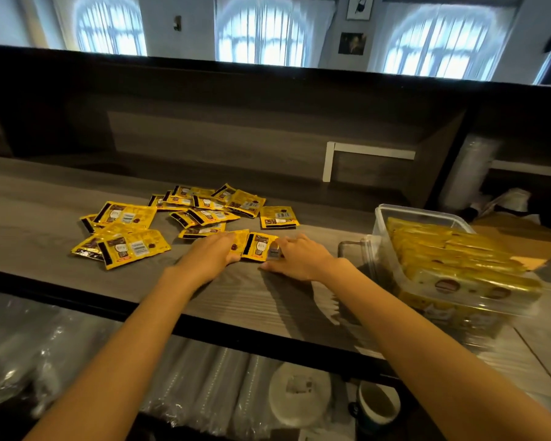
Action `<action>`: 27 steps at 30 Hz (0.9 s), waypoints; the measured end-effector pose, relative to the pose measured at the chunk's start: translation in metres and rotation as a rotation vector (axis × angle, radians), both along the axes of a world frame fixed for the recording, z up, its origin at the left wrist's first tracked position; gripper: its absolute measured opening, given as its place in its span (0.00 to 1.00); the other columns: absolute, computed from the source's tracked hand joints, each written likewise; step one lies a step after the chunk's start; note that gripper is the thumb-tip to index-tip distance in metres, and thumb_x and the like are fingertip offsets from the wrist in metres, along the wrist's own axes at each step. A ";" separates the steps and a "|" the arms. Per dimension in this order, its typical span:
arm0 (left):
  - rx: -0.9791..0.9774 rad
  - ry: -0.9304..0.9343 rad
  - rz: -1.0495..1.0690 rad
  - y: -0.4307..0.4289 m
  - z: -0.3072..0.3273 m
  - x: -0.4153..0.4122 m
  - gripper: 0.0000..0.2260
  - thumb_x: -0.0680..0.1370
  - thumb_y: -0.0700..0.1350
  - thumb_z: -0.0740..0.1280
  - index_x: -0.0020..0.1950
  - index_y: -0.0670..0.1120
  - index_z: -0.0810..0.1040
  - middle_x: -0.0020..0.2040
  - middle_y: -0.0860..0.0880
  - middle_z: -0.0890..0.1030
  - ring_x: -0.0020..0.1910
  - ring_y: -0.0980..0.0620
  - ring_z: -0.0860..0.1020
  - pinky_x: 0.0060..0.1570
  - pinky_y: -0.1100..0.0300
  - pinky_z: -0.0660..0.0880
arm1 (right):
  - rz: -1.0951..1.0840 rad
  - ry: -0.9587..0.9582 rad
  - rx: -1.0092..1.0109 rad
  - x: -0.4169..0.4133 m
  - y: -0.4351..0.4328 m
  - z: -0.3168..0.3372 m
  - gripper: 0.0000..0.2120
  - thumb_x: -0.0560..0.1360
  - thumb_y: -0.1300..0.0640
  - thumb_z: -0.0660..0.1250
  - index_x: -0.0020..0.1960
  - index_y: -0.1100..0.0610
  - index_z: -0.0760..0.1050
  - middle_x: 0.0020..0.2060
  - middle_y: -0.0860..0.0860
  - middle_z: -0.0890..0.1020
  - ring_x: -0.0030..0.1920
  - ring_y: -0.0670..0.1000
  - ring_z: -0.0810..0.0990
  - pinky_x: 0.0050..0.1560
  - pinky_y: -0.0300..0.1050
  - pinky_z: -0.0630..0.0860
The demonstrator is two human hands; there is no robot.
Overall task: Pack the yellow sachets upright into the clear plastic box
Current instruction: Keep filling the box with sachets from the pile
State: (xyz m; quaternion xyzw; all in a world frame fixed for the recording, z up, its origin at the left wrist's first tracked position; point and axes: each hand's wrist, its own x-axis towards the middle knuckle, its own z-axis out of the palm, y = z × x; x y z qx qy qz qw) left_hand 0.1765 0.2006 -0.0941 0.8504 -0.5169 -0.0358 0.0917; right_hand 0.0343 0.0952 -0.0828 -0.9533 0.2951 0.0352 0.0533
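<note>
Fingers (228, 238) of your left hand (215, 253) lay nearly straight across the left part of a yellow sachet (259, 247), pressing it flat to the wooden counter (236, 300). They were not curled round it. Your right hand (299, 259) mirrored that, its fingers (287, 242) spread and relaxed, their tips touching the sachet's right edge and the thumb resting on the counter just beside the near corner. Neither hand had lifted the sachet. It lay flat between them at the near edge of the loose pile (201, 214) of like sachets, which overlapped farther back and to your left. Off to your right stood the clear plastic box (377, 218), already holding a row of packed sachets (442, 246) on edge. I cannot tell how much room was left in it.

By my reading, these sachets were light, thin and floppy, with a glossy film that would slide on the wood and on each other. Lying flat, they offered little to grab from above. You would likely do best to tip up an edge, then pinch the stiffer sealed border rather than the soft middle. A few squared together would probably stand in the box more readily than one alone.
</note>
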 end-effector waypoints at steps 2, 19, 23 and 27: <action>0.051 -0.175 -0.034 -0.004 0.004 -0.001 0.16 0.80 0.49 0.61 0.64 0.42 0.71 0.62 0.41 0.75 0.62 0.41 0.72 0.55 0.50 0.71 | -0.021 0.000 -0.061 -0.005 0.000 0.003 0.29 0.77 0.40 0.57 0.69 0.59 0.63 0.65 0.60 0.73 0.67 0.59 0.67 0.60 0.54 0.70; -0.349 -0.326 0.081 -0.035 0.011 -0.036 0.10 0.81 0.42 0.57 0.59 0.41 0.73 0.55 0.43 0.80 0.56 0.43 0.76 0.52 0.52 0.71 | -0.277 -0.577 0.078 -0.027 -0.005 0.023 0.13 0.74 0.57 0.68 0.57 0.61 0.75 0.53 0.58 0.80 0.54 0.58 0.80 0.52 0.53 0.80; -0.666 0.033 0.140 -0.044 0.045 -0.050 0.09 0.81 0.41 0.58 0.56 0.39 0.76 0.48 0.41 0.80 0.49 0.44 0.78 0.41 0.56 0.71 | -0.352 -0.793 0.122 -0.030 -0.010 0.047 0.05 0.76 0.60 0.64 0.48 0.60 0.78 0.47 0.56 0.82 0.49 0.55 0.81 0.50 0.53 0.81; -0.846 0.245 0.131 -0.057 0.076 -0.070 0.12 0.78 0.35 0.60 0.61 0.43 0.72 0.54 0.43 0.77 0.53 0.47 0.73 0.44 0.59 0.70 | -0.393 -0.874 -0.049 -0.043 -0.017 0.079 0.07 0.78 0.59 0.62 0.47 0.59 0.79 0.43 0.54 0.83 0.46 0.54 0.82 0.47 0.51 0.81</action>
